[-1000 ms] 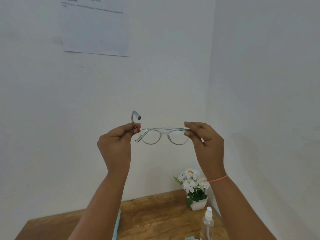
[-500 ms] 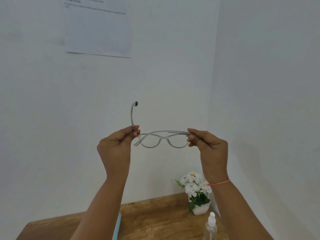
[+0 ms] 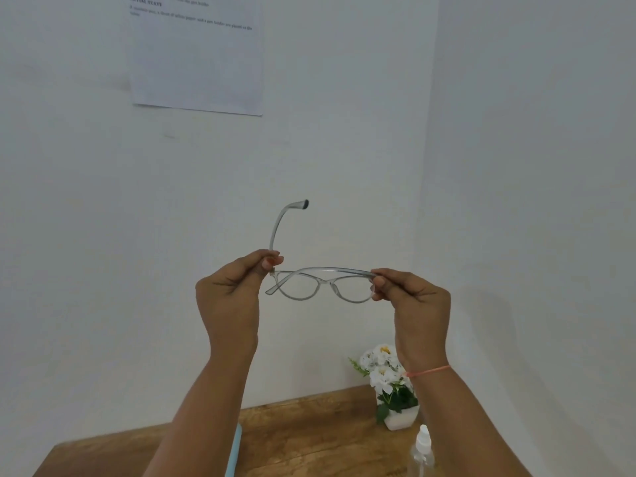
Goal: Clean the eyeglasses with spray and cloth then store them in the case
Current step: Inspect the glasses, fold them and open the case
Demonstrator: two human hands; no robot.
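Observation:
I hold clear-framed eyeglasses (image 3: 323, 282) up in front of the white wall, well above the table. My left hand (image 3: 234, 290) pinches the left temple near its hinge; that temple sticks up with its curved tip on top. My right hand (image 3: 413, 304) pinches the frame's right end. The other temple lies folded behind the lenses. A clear spray bottle (image 3: 421, 452) with a white nozzle stands on the table at the lower right. A light blue edge (image 3: 234, 452), perhaps the case or the cloth, shows beside my left forearm.
The wooden table (image 3: 309, 435) sits in a corner between two white walls. A small white pot of white flowers (image 3: 392, 390) stands at its back right, close to the spray bottle. A printed sheet (image 3: 196, 56) is stuck on the wall above.
The left temple has swung further open and now stands taller above my left hand. Both hands with the glasses stay at about the same height.

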